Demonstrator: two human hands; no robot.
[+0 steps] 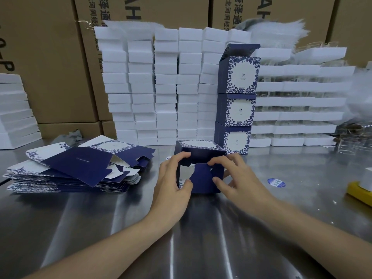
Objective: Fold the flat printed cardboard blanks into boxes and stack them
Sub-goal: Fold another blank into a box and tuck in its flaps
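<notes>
Hands folding a blue box on a steel table

Both hands grip a half-folded box (pixel 202 179) at the middle of the table (pixel 201 242). The left hand (pixel 173 178) has its fingers curled over the box's upper near edge, with the thumb pressed on the lower left of a dark blue flap. The right hand (pixel 237 178) pinches the same flap, forefinger at its top edge and thumb against its right side. The box lies on its side, its open end toward the viewer and a white and blue leaf-printed panel facing up.

Just beyond it, to the right, three finished boxes (pixel 238 109) stand in a single tower, the top one with its lid flap raised. To the left lies a loose pile of flat printed blanks (pixel 76 168). Near the right hand, a round blue sticker (pixel 276 182) lies on the table, and a yellow object (pixel 360 193) sits at the right edge. Columns of white foam blocks (pixel 167 87) line the far side, with brown shipping cartons (pixel 50 67) behind them.
</notes>
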